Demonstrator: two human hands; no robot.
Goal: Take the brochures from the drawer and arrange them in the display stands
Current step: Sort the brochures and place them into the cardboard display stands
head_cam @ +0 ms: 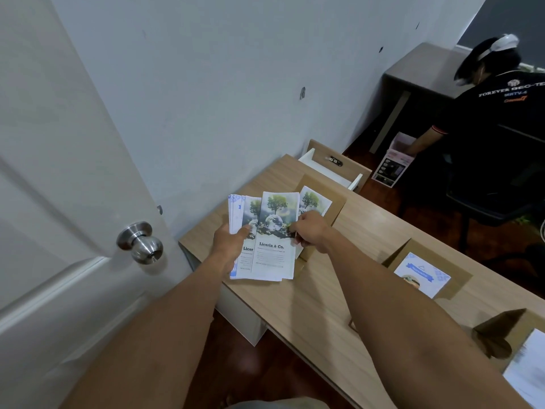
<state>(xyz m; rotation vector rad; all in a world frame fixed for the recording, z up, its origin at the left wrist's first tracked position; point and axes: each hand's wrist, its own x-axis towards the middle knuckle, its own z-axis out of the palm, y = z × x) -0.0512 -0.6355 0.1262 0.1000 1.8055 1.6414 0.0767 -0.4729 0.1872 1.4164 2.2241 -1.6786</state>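
1. Two bare hands meet over the near end of a light wooden desk (309,308), both gripping paper.
2. Left hand (228,242) is closed on a fanned stack of brochures (250,231), thumb pressed across the front sheets, fingers hidden behind.
3. Right hand (309,231) pinches the right edge of the front brochure (275,231) (the one printed with a tree, a globe and "Liceria & Co.") between thumb and fingers.
4. Just behind the right hand stands a brown cardboard display stand (336,202) with one tree brochure (314,200) already upright in it.
5. Farther to the right of that hand, a second display stand (454,270) holds a blue-banner leaflet (421,276); a third stand (501,329) sits at the frame's lower right edge with white paper in it.
6. Beyond both hands, at the desk's far end, the drawer (339,163) is pulled open; what it contains cannot be seen.
7. Left of the left hand is a white door (59,172) with a metal knob (141,242).
8. Far off to the right, another person in a dark shirt (501,119) bends toward a small box (395,160) on the floor.
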